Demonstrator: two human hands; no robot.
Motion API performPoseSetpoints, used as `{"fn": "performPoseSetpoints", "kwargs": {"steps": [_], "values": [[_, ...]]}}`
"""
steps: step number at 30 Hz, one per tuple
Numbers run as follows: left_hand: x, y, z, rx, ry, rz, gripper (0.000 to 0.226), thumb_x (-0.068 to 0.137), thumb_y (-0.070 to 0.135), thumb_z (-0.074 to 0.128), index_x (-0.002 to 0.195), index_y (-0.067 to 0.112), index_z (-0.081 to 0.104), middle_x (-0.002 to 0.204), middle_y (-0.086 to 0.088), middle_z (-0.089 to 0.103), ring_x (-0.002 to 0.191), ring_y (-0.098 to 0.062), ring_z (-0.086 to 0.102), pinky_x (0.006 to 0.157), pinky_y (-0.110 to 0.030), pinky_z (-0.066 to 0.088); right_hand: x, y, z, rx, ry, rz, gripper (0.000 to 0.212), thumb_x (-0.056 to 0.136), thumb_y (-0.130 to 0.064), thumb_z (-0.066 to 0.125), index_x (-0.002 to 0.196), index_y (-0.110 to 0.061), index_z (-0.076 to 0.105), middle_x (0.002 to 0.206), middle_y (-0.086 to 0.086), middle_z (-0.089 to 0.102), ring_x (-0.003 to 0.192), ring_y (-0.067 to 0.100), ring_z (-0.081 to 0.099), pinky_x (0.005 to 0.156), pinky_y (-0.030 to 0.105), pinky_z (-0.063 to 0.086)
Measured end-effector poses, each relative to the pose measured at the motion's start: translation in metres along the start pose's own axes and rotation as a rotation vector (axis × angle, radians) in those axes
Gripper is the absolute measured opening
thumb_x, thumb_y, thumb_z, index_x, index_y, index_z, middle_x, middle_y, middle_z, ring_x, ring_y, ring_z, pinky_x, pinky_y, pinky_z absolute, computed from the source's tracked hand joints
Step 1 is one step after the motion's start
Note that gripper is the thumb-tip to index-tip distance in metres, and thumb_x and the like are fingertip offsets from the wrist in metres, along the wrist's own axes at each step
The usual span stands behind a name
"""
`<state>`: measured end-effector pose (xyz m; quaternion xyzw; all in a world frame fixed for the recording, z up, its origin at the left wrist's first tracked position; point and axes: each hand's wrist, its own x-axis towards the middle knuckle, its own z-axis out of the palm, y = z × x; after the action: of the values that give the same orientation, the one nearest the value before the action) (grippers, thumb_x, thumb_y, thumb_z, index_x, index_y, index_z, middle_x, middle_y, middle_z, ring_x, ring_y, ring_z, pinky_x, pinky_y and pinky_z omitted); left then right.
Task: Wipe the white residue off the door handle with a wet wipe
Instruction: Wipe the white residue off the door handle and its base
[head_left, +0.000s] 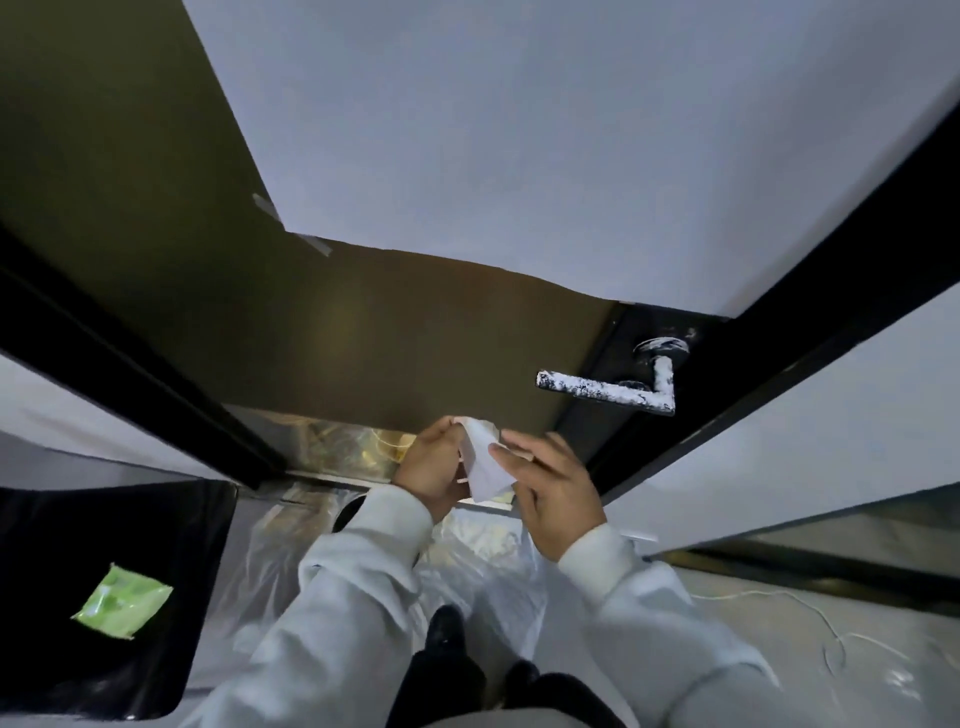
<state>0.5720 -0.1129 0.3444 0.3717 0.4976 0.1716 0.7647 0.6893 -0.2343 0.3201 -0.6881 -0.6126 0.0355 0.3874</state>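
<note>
Wet wipe (483, 462) pinched between left hand (428, 470) and right hand (558, 493), folded, held below the door handle (605, 388). Handle still coated in white residue (597, 387). Judged risk: folded wipe presenting little wet surface, smearing residue onto the black door panel (597, 426) instead of lifting it.

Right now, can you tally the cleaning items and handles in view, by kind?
Wet wipe, held between the left hand and right hand: 1
Green wipe packet: 1
Door handle, white residue on it: 1
Total: 3
</note>
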Motion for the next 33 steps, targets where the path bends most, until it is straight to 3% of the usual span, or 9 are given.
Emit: {"fn": "performPoseSetpoints", "kwargs": {"steps": [3,5,8,11,16,20,23,30,33], "values": [[0.003,0.007,-0.003,-0.009,-0.140,-0.102,0.039,0.092,0.025,0.041,0.112,0.010,0.072,0.096,-0.014,0.069,0.080,-0.028,0.061,0.066,-0.034,0.053,-0.001,-0.002,0.006,-0.061,-0.040,-0.018,0.038,0.091,-0.005,0.049,0.120,-0.019,0.070,0.134,0.010,0.061,0.112,0.034,0.057,0.084,0.042,0.055],[0.006,0.008,-0.005,-0.036,-0.180,-0.136,0.048,0.089,0.035,0.037,0.105,0.013,0.076,0.093,-0.014,0.071,0.077,-0.027,0.060,0.077,-0.041,0.048,-0.002,-0.003,0.008,-0.068,-0.066,0.024,0.038,0.090,-0.008,0.050,0.118,-0.022,0.070,0.137,0.009,0.058,0.115,0.036,0.056,0.082,0.044,0.056],[0.003,0.011,-0.003,-0.077,-0.143,-0.078,0.038,0.095,0.036,0.043,0.098,0.016,0.075,0.087,-0.012,0.071,0.072,-0.024,0.062,0.071,-0.035,0.045,-0.005,-0.001,0.008,0.004,-0.120,0.044,0.036,0.085,-0.014,0.057,0.117,-0.022,0.071,0.145,0.009,0.051,0.120,0.033,0.054,0.093,0.042,0.052],[0.002,0.008,-0.001,-0.075,-0.098,0.062,0.016,0.097,0.010,0.056,0.096,0.010,0.071,0.078,-0.010,0.071,0.064,-0.021,0.063,0.058,-0.027,0.051,-0.003,0.000,0.005,0.151,-0.094,0.111,0.031,0.082,-0.029,0.069,0.110,-0.018,0.074,0.145,0.008,0.051,0.126,0.024,0.054,0.103,0.032,0.046],[0.006,0.005,0.009,-0.124,0.022,0.101,0.004,0.094,0.011,0.063,0.091,0.010,0.066,0.073,-0.008,0.065,0.062,-0.021,0.063,0.058,-0.030,0.055,0.021,0.004,-0.007,0.620,-0.024,0.553,0.017,0.083,-0.046,0.067,0.085,-0.029,0.070,0.121,-0.004,0.068,0.112,0.008,0.063,0.092,0.025,0.050],[0.007,-0.001,0.023,-0.228,0.092,0.108,0.023,0.094,0.008,0.059,0.073,0.018,0.055,0.069,-0.005,0.060,0.064,-0.020,0.057,0.058,-0.028,0.050,0.041,0.017,-0.017,0.823,-0.046,0.741,0.012,0.092,-0.016,0.070,0.082,-0.019,0.065,0.085,0.010,0.068,0.077,0.007,0.061,0.078,0.023,0.048],[0.004,-0.007,0.032,-0.235,0.129,0.125,0.023,0.094,0.006,0.057,0.076,0.019,0.054,0.072,-0.005,0.059,0.064,-0.020,0.056,0.056,-0.027,0.048,0.049,0.026,-0.025,0.819,-0.163,0.720,0.015,0.090,-0.001,0.069,0.092,-0.015,0.065,0.086,-0.001,0.067,0.073,-0.005,0.062,0.076,0.014,0.048],[-0.003,-0.022,0.030,-0.097,0.252,0.200,0.007,0.094,0.013,0.064,0.087,0.016,0.064,0.077,-0.011,0.063,0.072,-0.025,0.057,0.060,-0.031,0.049,0.051,0.027,-0.015,0.693,-0.156,0.603,0.018,0.088,0.003,0.071,0.082,-0.014,0.070,0.079,-0.010,0.068,0.068,-0.011,0.061,0.070,0.006,0.046],[0.000,-0.022,0.021,0.092,0.347,0.294,0.008,0.085,0.030,0.063,0.078,0.027,0.066,0.073,-0.004,0.064,0.073,-0.024,0.057,0.068,-0.038,0.047,0.052,0.027,-0.005,0.695,-0.169,0.633,0.018,0.089,-0.005,0.071,0.080,-0.020,0.071,0.075,-0.009,0.068,0.067,-0.004,0.062,0.071,0.020,0.053]]}}
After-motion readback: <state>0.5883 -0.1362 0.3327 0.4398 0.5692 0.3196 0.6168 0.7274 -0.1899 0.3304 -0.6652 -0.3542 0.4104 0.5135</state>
